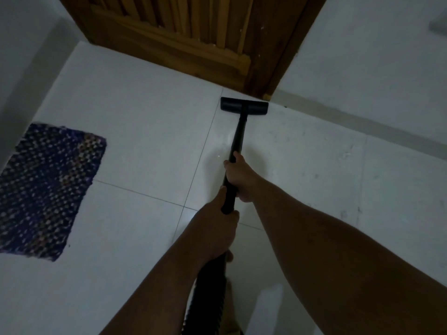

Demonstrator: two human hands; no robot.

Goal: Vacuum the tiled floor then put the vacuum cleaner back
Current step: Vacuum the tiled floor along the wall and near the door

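A black vacuum wand (pixel 238 134) runs from my hands out to a flat black floor head (pixel 244 106), which rests on the white tiled floor (pixel 145 131) close to the foot of a wooden door. My right hand (pixel 239 176) grips the wand further along. My left hand (pixel 217 228) grips it nearer to me, where the ribbed black hose (pixel 208 291) begins. The hose drops out of view at the bottom edge. The vacuum's body is not in view.
A brown louvred wooden door (pixel 183 37) with its frame stands ahead. White walls (pixel 362 68) with a grey skirting strip run to the right. A purple patterned woven mat (pixel 48 189) lies on the tiles at the left, beside another wall.
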